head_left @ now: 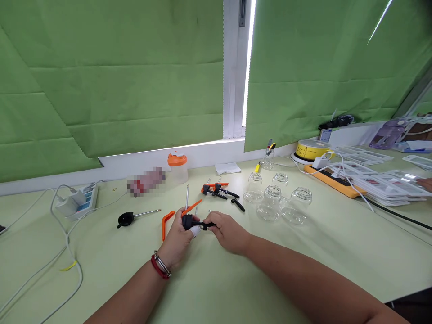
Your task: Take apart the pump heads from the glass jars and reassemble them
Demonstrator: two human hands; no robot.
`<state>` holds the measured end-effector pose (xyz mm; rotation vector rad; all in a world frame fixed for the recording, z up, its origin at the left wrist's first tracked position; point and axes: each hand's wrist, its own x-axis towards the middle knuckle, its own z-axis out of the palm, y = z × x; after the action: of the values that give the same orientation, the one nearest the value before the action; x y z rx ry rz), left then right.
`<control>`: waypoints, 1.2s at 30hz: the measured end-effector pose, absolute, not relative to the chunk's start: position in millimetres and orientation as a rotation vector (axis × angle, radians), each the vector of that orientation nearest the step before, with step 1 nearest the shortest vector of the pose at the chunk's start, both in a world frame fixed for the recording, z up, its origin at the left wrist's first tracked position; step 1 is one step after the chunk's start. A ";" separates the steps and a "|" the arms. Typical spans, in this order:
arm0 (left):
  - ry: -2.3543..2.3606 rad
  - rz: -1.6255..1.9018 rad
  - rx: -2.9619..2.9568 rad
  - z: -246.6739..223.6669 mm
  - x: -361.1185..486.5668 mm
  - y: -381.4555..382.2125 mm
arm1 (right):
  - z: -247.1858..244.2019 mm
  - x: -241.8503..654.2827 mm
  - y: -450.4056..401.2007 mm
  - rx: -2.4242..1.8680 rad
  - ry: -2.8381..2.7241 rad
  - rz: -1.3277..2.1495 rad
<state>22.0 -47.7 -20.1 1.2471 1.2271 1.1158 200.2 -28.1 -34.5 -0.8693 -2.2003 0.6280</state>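
Observation:
My left hand (178,238) is closed around a black plastic fitting (187,221) with an orange lever (192,207) and a thin metal rod (187,196) rising from it. On the right side of that fitting, the fingers of my right hand (227,230) pinch its black arm (209,224). A loose orange bent lever (166,223) lies just left of my left hand. Beyond my hands lie similar black-and-orange fittings (221,190) and a short black handle (238,205). Farther left rests a round black piece with a metal rod (126,219).
Several glass jars (269,203) stand right of my hands. An orange-lidded shaker cup (177,168) and white paper (228,168) are at the back. Power strips (334,181) with cables flank both sides. Stacked white cards (388,186) lie right, near another person's hand (425,183).

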 end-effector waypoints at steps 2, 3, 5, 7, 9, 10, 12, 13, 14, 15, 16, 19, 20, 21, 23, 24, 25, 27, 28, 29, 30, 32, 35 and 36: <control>1.225 1.108 1.228 -21.1 21.2 -47.0 | -35.9 200.6 -27.2 -0.877 -2.156 0.683; 1.226 1.104 1.221 -21.2 20.7 -46.7 | -36.9 200.5 -26.8 -0.876 -2.139 0.710; 1.224 1.099 1.215 -20.7 19.9 -46.2 | -39.1 200.1 -26.1 -0.876 -2.108 0.762; 1.222 1.098 1.209 -19.5 19.3 -46.1 | -40.9 199.4 -26.1 -0.886 -2.084 0.806; 1.224 1.093 1.196 -17.9 19.2 -46.3 | -41.5 198.8 -26.8 -0.890 -2.072 0.830; 1.223 1.092 1.191 -16.9 19.3 -46.5 | -41.3 198.7 -27.2 -0.889 -2.070 0.835; 1.225 1.090 1.186 -14.6 19.6 -47.3 | -40.4 198.5 -28.1 -0.885 -2.065 0.856; 1.228 1.090 1.188 -13.4 19.8 -47.7 | -40.2 198.4 -28.4 -0.885 -2.055 0.887; 1.230 1.092 1.193 -12.1 19.9 -48.2 | -40.3 198.1 -28.5 -0.887 -2.036 0.935; 1.231 1.092 1.199 -11.0 20.0 -48.5 | -40.7 197.7 -28.4 -0.891 -2.009 0.998; 1.230 1.092 1.208 -10.0 20.1 -48.8 | -41.6 197.1 -28.0 -0.895 -1.974 1.066; 1.222 1.090 1.246 -7.9 20.2 -49.0 | -45.2 195.6 -26.2 -0.891 -1.869 1.219; 1.222 1.087 1.259 -7.6 20.2 -48.9 | -46.0 195.3 -25.7 -0.884 -1.854 1.234; 1.223 1.083 1.270 -7.3 20.1 -48.8 | -46.4 195.3 -25.5 -0.876 -1.851 1.231; 1.220 1.074 1.285 -7.0 19.7 -48.5 | -45.4 195.8 -25.7 -0.868 -1.877 1.185; 1.217 1.068 1.288 -7.1 19.4 -48.4 | -44.2 196.2 -26.3 -0.870 -1.902 1.151; 1.213 1.063 1.288 -7.4 18.9 -48.2 | -42.7 196.7 -27.0 -0.875 -1.926 1.116; 1.207 1.063 1.286 -8.7 18.0 -47.8 | -39.3 197.4 -28.7 -0.886 -1.972 1.052; 1.201 1.072 1.283 -9.5 17.6 -47.7 | -37.6 197.6 -29.5 -0.884 -1.992 1.025; 1.188 1.090 1.276 -10.5 17.4 -47.8 | -36.0 197.6 -30.3 -0.874 -2.008 0.999; 1.173 1.111 1.264 -11.6 17.3 -48.0 | -34.6 197.5 -31.0 -0.853 -2.023 0.976; 1.144 1.177 1.212 -13.4 17.9 -49.3 | -32.7 197.0 -32.3 -0.791 -2.046 0.945; 1.092 1.331 1.134 -15.7 20.0 -53.1 | -33.2 195.6 -33.4 -0.736 -2.040 1.000; 1.063 1.386 1.134 -16.4 20.8 -54.7 | -34.4 195.0 -33.4 -0.738 -2.018 1.050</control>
<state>20.8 -54.7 -16.4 1.1337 1.0631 1.3858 195.0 -33.4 -34.4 -0.7382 -2.0184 1.0497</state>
